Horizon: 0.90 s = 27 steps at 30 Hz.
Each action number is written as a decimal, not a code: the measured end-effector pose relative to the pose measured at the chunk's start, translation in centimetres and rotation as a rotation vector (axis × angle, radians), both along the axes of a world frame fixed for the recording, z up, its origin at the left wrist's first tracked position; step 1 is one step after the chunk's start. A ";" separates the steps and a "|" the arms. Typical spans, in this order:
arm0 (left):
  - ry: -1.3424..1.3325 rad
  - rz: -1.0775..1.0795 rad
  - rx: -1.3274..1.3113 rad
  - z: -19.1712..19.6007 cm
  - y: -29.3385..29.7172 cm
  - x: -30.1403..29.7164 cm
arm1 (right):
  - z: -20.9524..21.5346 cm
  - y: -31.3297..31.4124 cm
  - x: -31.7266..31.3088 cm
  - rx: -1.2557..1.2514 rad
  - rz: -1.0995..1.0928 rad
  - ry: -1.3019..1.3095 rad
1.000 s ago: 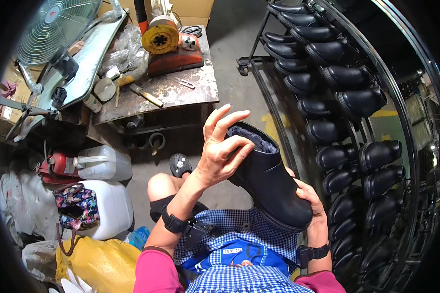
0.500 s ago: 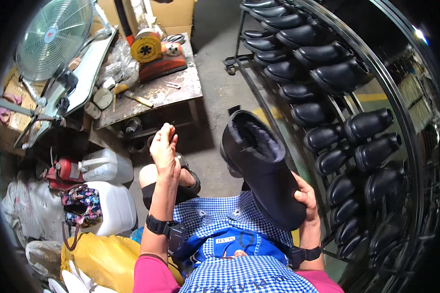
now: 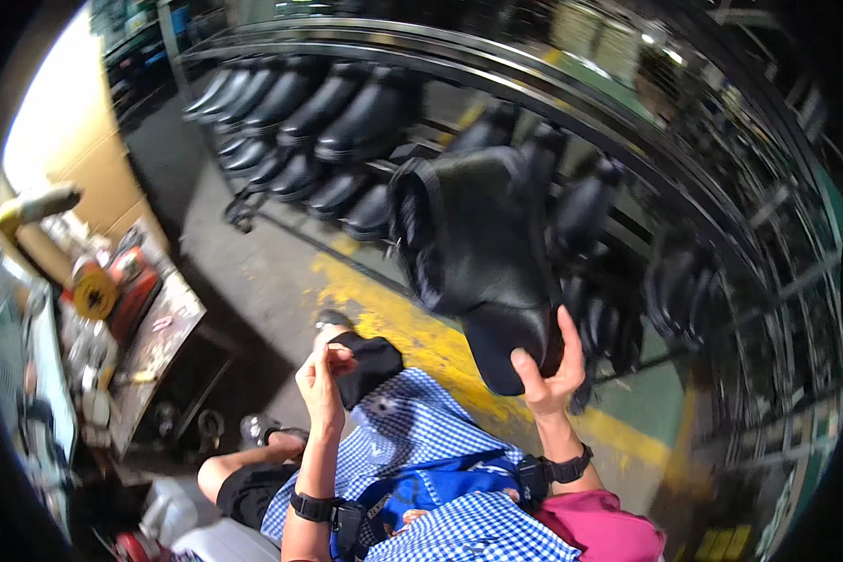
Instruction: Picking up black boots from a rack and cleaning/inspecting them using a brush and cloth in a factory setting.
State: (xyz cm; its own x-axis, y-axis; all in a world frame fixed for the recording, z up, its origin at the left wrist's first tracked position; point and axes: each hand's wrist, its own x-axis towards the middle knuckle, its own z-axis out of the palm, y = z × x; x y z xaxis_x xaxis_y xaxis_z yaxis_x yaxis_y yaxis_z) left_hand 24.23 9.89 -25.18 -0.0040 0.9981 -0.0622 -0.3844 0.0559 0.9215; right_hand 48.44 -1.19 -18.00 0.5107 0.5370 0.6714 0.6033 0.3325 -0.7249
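I see the right hand (image 3: 545, 370) clamped on the black boot's (image 3: 473, 253) toe, raised before the rack (image 3: 571, 103); left hand (image 3: 320, 379) loosely curled, probably empty (blurred); boot looks light, flexible; grip the sole.

A black ankle boot (image 3: 473, 248) with a smooth, slightly glossy upper is held up in the air at centre, in front of the far rack. It is tilted, its opening facing up and left, its rounded toe pointing down and near, gripped from below at the toe end.
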 end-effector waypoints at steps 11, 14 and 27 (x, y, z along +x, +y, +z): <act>0.938 -0.346 0.579 -4.3 -2.4 7.7 | -0.3 -5.9 7.9 0.311 -0.396 0.612; 0.952 -0.345 0.628 -4.2 -2.5 7.4 | 1.7 -4.4 9.9 0.351 -0.320 0.827; 0.902 -0.306 0.650 -4.0 -3.0 6.6 | 2.3 4.4 21.3 -0.348 -0.940 -0.190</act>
State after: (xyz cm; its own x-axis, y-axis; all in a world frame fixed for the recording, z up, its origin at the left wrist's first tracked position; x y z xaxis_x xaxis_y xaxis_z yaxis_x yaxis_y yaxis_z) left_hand 30.85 6.88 -29.15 0.4624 0.8076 0.3661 0.3769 -0.5527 0.7433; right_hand 69.75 3.18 -15.67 0.7273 0.1549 0.6686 0.6271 -0.5460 -0.5556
